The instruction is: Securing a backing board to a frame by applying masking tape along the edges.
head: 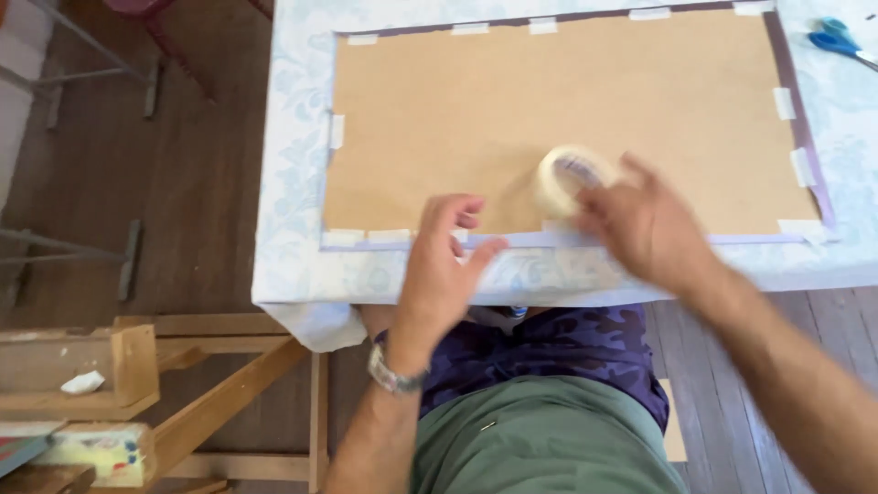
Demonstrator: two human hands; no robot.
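A brown backing board (567,101) lies face up in a purple-edged frame (812,137) on a table with a pale blue patterned cloth (293,165). Short strips of pale tape (336,131) hold the board's edges to the frame. My right hand (645,224) grips a roll of pale masking tape (567,178) just above the board's near edge. At the frame's near edge, my left hand (444,261) rests with fingers curled, pressing on the tape there. A watch sits on my left wrist (393,375).
Blue-handled scissors (841,41) lie on the cloth at the far right. Wooden easel parts (210,375) and a wooden box (82,366) stand on the dark wood floor to the left. Metal chair legs (101,73) are at the far left.
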